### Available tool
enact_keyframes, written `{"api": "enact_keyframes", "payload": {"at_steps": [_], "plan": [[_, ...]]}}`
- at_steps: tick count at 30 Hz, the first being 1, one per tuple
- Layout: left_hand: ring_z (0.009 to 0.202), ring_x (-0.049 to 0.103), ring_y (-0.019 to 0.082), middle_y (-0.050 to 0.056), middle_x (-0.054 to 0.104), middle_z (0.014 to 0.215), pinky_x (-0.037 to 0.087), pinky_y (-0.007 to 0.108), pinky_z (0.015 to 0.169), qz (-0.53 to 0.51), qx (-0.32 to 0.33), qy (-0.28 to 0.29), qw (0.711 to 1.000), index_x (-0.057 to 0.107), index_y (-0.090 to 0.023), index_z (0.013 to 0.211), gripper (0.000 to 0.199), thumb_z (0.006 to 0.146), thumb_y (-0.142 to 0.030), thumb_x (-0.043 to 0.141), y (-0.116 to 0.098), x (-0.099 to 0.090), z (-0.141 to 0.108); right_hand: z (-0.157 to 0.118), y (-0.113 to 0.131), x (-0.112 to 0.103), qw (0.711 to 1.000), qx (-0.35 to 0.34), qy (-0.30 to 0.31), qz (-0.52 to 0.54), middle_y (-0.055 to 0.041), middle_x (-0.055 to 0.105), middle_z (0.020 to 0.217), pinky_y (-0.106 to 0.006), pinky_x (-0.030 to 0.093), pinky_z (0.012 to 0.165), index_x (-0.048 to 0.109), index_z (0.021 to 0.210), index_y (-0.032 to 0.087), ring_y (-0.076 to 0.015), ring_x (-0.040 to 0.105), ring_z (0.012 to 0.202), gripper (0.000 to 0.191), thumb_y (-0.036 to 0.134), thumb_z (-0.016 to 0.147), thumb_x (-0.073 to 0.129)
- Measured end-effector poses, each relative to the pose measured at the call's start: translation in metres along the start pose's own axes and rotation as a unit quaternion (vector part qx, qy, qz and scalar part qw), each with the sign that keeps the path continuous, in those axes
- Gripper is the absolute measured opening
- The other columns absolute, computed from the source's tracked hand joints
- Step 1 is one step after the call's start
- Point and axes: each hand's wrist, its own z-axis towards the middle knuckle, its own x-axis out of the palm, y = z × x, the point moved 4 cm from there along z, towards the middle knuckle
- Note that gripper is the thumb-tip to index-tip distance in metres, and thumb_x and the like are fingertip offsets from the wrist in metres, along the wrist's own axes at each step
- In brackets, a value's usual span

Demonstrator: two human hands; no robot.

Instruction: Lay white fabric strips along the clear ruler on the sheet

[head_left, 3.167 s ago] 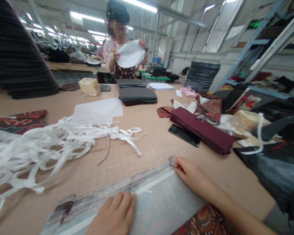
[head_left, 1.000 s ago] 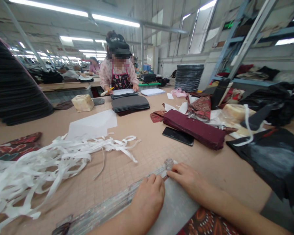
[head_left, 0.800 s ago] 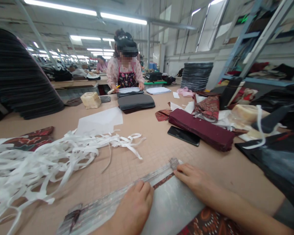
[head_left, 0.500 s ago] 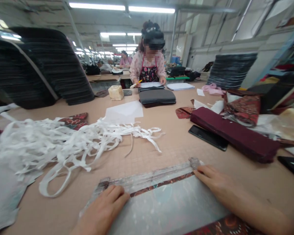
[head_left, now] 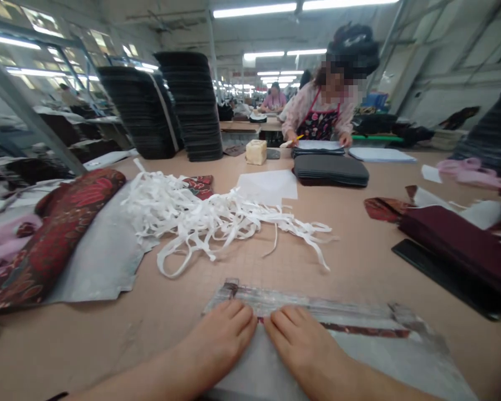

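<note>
A pale grey backed piece of cloth (head_left: 359, 353) lies on the table in front of me, with a narrow red-brown patterned strip (head_left: 365, 329) along its folded far edge. My left hand (head_left: 229, 334) presses on that fold near its left end, fingers together and curled down on the cloth. Close beside it, my right hand (head_left: 294, 340) rests on the same fold, its fingers also curled and held together. A small bit of the strip shows between the two hands. What lies under the fingertips is hidden.
White strips (head_left: 217, 214) lie tangled beyond the cloth. Patterned fabric (head_left: 70, 239) is at the left; a maroon bundle (head_left: 459, 239) and a black phone (head_left: 446, 278) are at the right. Across the table (head_left: 350, 245), a person (head_left: 323, 111) works beside dark stacks (head_left: 192, 106).
The view has swung left. My right hand has moved from the right end of the fold to beside my left hand, and both hands now press near its left end.
</note>
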Motion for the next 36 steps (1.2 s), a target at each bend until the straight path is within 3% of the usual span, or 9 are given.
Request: {"api": "enact_keyframes", "payload": {"at_steps": [4, 7, 9, 12, 16, 22, 30, 33, 36], "plan": [[0.085, 0.054, 0.021, 0.008, 0.062, 0.094, 0.044, 0.038, 0.085, 0.010, -0.022, -0.002, 1.000, 0.056, -0.011, 0.104, 0.020, 0.087, -0.012, 0.047, 0.011, -0.011, -0.022, -0.009, -0.008, -0.001, 1.000, -0.019, 0.010, 0.000, -0.0073, 0.055, 0.090, -0.035, 0.039, 0.069, 0.055, 0.097, 0.013, -0.0222, 0.047, 0.078, 0.024, 0.004, 0.074, 0.055], [0.103, 0.051, 0.023, 0.007, 0.063, 0.102, 0.029, 0.047, 0.102, 0.020, -0.022, -0.044, 0.999, 0.054, -0.013, 0.111, 0.025, 0.090, -0.011, 0.040, 0.015, -0.020, -0.038, 0.000, -0.013, -0.004, 0.999, 0.000, 0.040, 0.017, -0.0046, 0.054, 0.085, -0.033, 0.038, 0.066, 0.055, 0.087, 0.016, -0.0211, 0.046, 0.075, 0.019, 0.004, 0.073, 0.057], [0.112, 0.046, 0.022, 0.007, 0.062, 0.108, 0.024, 0.048, 0.104, 0.028, -0.028, -0.084, 0.996, 0.053, -0.014, 0.113, 0.029, 0.092, -0.011, 0.034, 0.017, -0.022, -0.048, 0.014, -0.010, -0.002, 0.998, 0.010, 0.051, 0.047, -0.0033, 0.054, 0.086, -0.032, 0.037, 0.067, 0.055, 0.086, 0.018, -0.0203, 0.047, 0.076, 0.018, 0.004, 0.076, 0.057], [0.112, 0.046, 0.021, 0.007, 0.061, 0.111, 0.026, 0.047, 0.103, 0.014, -0.087, -0.143, 0.986, 0.056, -0.018, 0.110, 0.031, 0.092, -0.013, 0.031, 0.023, -0.020, -0.057, 0.040, 0.001, 0.005, 0.993, -0.005, 0.047, 0.109, -0.0020, 0.055, 0.090, -0.029, 0.038, 0.070, 0.055, 0.091, 0.019, -0.0187, 0.049, 0.080, 0.018, 0.005, 0.080, 0.055], [0.090, 0.052, 0.018, 0.004, 0.063, 0.090, 0.036, 0.040, 0.092, -0.053, -0.184, -0.184, 0.964, 0.063, -0.021, 0.094, 0.021, 0.089, -0.017, 0.042, 0.034, -0.013, -0.062, 0.065, 0.015, 0.014, 0.995, -0.043, 0.008, 0.093, -0.0029, 0.056, 0.085, -0.030, 0.038, 0.069, 0.056, 0.094, 0.018, -0.0193, 0.049, 0.078, 0.017, 0.009, 0.080, 0.056], [0.083, 0.051, 0.017, 0.005, 0.060, 0.085, 0.039, 0.034, 0.080, -0.149, -0.212, -0.196, 0.946, 0.063, -0.018, 0.090, 0.019, 0.085, -0.015, 0.045, 0.039, -0.005, -0.060, 0.071, 0.023, 0.017, 0.983, -0.180, 0.027, 0.012, -0.0088, 0.058, 0.089, -0.035, 0.040, 0.064, 0.057, 0.101, 0.011, -0.0232, 0.049, 0.077, 0.023, 0.012, 0.077, 0.057], [0.091, 0.050, 0.019, 0.007, 0.057, 0.096, 0.039, 0.035, 0.082, -0.230, -0.271, -0.197, 0.914, 0.057, -0.017, 0.100, 0.020, 0.081, -0.024, 0.055, 0.047, 0.001, -0.065, 0.095, 0.002, 0.013, 0.979, 0.057, 0.112, 0.163, -0.0036, 0.059, 0.079, -0.029, 0.042, 0.067, 0.055, 0.077, 0.017, -0.0187, 0.054, 0.075, 0.012, 0.005, 0.073, 0.056], [0.090, 0.051, 0.020, 0.007, 0.058, 0.096, 0.039, 0.034, 0.081, -0.215, -0.265, -0.221, 0.914, 0.057, -0.017, 0.096, 0.019, 0.080, -0.028, 0.058, 0.046, -0.002, -0.066, 0.096, 0.001, 0.012, 0.968, 0.076, 0.113, 0.210, -0.0011, 0.056, 0.072, -0.027, 0.040, 0.064, 0.051, 0.068, 0.018, -0.0167, 0.052, 0.070, 0.016, 0.002, 0.068, 0.054], [0.086, 0.052, 0.017, 0.005, 0.061, 0.090, 0.037, 0.034, 0.081, -0.167, -0.203, -0.254, 0.931, 0.057, -0.018, 0.084, 0.006, 0.084, -0.020, 0.052, 0.039, -0.011, -0.065, 0.091, -0.001, 0.011, 0.937, 0.074, 0.116, 0.322, 0.0014, 0.054, 0.071, -0.024, 0.039, 0.062, 0.049, 0.072, 0.019, -0.0140, 0.052, 0.068, 0.016, 0.003, 0.071, 0.051]]}}
